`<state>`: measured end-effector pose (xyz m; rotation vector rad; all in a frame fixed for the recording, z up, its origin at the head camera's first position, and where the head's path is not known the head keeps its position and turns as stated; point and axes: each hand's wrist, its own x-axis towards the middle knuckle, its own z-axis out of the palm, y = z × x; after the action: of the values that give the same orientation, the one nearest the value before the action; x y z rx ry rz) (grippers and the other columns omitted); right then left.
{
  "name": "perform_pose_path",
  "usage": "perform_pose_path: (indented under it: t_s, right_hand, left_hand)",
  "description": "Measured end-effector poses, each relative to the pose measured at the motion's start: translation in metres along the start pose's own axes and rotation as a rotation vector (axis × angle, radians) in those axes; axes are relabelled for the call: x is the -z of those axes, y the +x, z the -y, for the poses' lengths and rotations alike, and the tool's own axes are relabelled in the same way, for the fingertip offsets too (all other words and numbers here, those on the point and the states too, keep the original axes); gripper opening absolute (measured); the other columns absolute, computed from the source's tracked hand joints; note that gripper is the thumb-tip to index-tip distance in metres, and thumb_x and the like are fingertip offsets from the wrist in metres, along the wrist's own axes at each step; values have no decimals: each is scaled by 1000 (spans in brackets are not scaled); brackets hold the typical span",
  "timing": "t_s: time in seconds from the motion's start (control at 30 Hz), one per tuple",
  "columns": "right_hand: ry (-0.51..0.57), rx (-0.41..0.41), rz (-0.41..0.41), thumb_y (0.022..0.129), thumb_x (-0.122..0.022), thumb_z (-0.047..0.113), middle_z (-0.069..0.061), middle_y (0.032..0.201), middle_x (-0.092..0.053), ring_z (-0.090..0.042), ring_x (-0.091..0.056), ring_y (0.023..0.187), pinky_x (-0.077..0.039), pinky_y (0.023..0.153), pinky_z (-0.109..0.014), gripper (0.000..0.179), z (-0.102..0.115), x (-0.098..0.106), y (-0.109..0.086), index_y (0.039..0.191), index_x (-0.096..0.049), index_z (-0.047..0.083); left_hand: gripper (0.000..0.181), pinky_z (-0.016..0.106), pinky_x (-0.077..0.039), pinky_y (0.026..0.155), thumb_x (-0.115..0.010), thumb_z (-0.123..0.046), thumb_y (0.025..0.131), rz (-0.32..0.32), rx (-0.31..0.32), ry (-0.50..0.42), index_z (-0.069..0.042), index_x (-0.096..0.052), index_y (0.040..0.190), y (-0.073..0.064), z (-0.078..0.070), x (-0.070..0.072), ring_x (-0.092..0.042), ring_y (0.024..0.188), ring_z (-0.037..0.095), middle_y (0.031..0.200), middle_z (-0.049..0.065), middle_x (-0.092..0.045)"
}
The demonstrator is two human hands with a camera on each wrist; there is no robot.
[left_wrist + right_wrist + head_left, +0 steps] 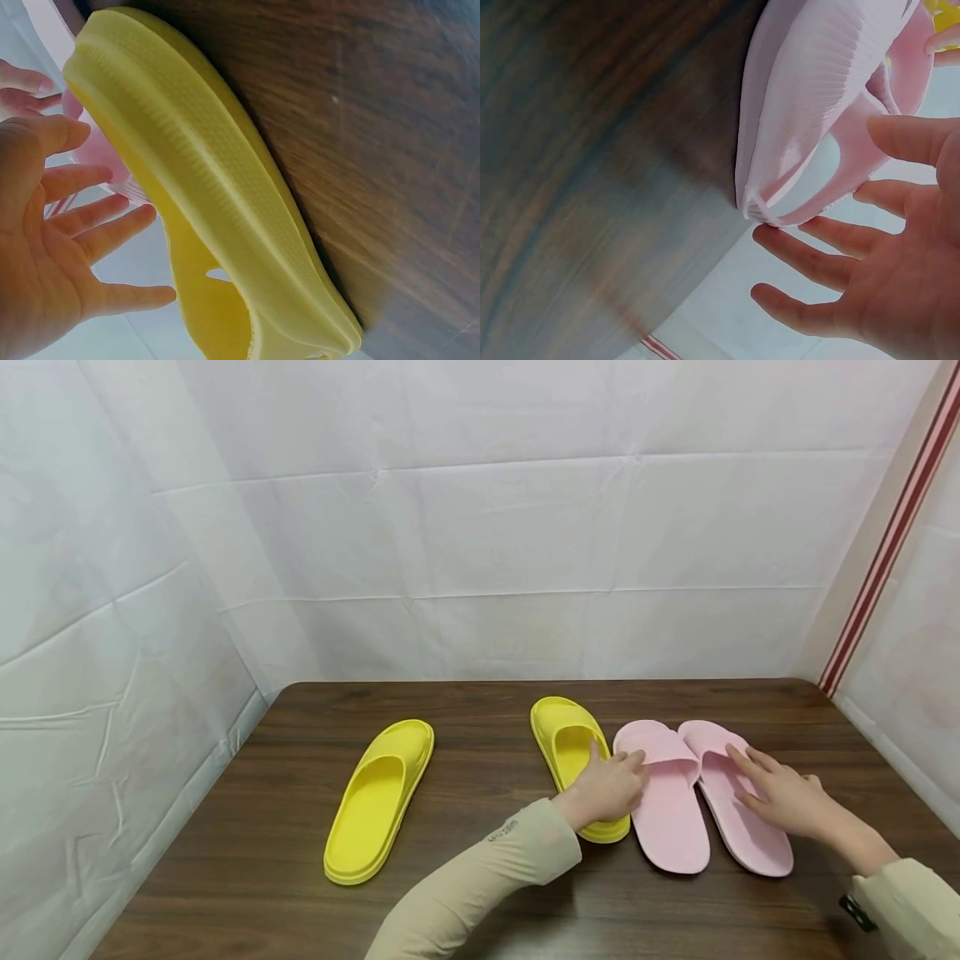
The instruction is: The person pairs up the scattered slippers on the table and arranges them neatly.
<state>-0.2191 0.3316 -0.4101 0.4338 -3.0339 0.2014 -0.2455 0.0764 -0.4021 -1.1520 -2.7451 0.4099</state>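
A pair of pink slippers lies side by side on the right of the table, toes away from me. My left hand [609, 787] is over the yellow slipper [561, 718] just left of the pair, its fingertips at the edge of the left pink slipper [675, 831]. Its fingers are spread in the left wrist view, with nothing gripped. Above the right pink slipper [759, 850] is my right hand [789, 800], fingers extended and apart. The right wrist view has its fingertips close to that slipper's upper. Farther left lies a second yellow slipper [375, 806].
The slippers lie on a dark wood-grain table [247, 860] with rounded back corners. White sheeting [510, 543] hangs behind it and along both sides. A red-striped band [892, 543] runs down the right corner. A dark object [857, 912] shows at the right cuff.
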Motion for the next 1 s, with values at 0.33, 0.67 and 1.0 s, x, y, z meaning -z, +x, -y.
perform_pose_path:
  t_s: [0.33,0.67,1.0]
  right_hand:
    - [8,1,10,83,-58,29,-31,132,-36,-52,-49,101,-36,65,-59,68,0,1,5,140,-24,14]
    - [19,-15,16,85,-56,31,-29,133,-34,-54,-47,102,-35,66,-61,68,1,-1,2,141,-22,15]
    - [6,-31,10,85,-55,30,-31,131,-33,-56,-46,97,-34,66,-59,66,7,-1,4,140,-24,9]
  left_hand:
    - [46,53,-30,100,-45,-42,90,8,1,-9,-31,-37,134,-3,0,3,-38,127,11,141,-9,-34]
    - [47,52,-28,101,-42,-42,91,8,-39,-2,-30,-34,136,-3,-8,4,-38,127,8,143,-10,-32]
    - [47,52,-30,100,-42,-40,91,2,-39,6,-29,-34,136,-1,-7,5,-38,127,8,143,-11,-33]
